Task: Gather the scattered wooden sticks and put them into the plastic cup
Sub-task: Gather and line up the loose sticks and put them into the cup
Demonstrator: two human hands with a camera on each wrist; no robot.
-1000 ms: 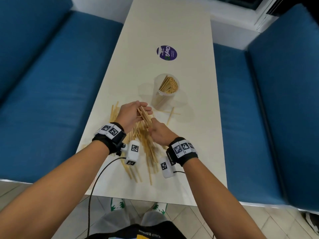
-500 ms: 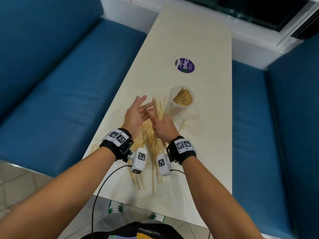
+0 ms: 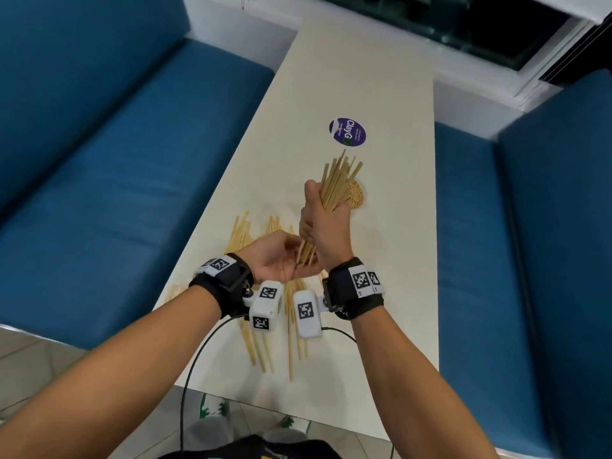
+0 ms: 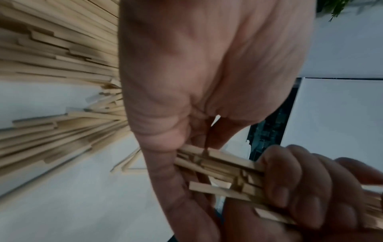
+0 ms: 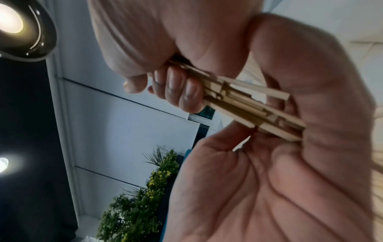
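Note:
My right hand grips a thick bundle of wooden sticks and holds it tilted upright above the table. Its fingers curl round the bundle. My left hand lies palm up just below, fingers relaxed, and the bundle's lower ends butt against its palm. The plastic cup, holding several sticks, stands just beyond the bundle and is partly hidden by it. More scattered sticks lie under and in front of my wrists, and more scattered sticks show in the left wrist view too.
The long white table carries a purple round sticker beyond the cup. Blue benches run along it, one on the left and one on the right. The table's near edge is close below the sticks.
My right hand has lifted the gathered bundle off the table and stood it up. My left hand has let go, turned palm up and come under the bundle's lower ends.

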